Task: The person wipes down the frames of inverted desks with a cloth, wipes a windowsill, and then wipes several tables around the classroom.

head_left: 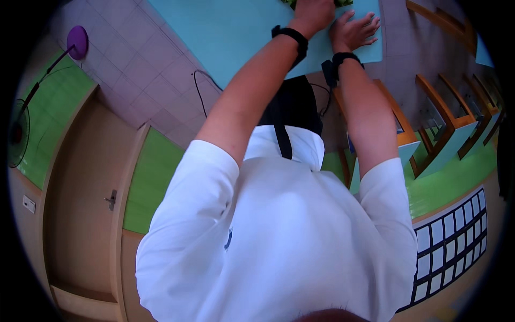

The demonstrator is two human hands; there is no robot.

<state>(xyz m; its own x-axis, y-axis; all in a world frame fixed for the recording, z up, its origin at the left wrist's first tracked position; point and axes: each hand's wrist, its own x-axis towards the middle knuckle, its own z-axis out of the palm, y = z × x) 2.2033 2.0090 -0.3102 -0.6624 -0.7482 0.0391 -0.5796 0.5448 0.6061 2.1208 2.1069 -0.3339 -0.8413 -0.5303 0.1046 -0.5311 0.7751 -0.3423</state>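
At the top edge of the view, my left hand (315, 15) reaches over a green, leafy-looking thing (344, 2), mostly cut off by the frame. The fingers of this hand are out of sight, so its grip does not show. My right hand (355, 31) rests on the light blue tabletop (225, 32) beside it, fingers apart and holding nothing. Black bands circle both wrists.
Wooden chairs (448, 126) stand in a row at the right. On the left are a brown door (80, 204), a wall fan (20, 134) and a purple round object (78, 43) on a rod. Black cables hang by the table's near edge.
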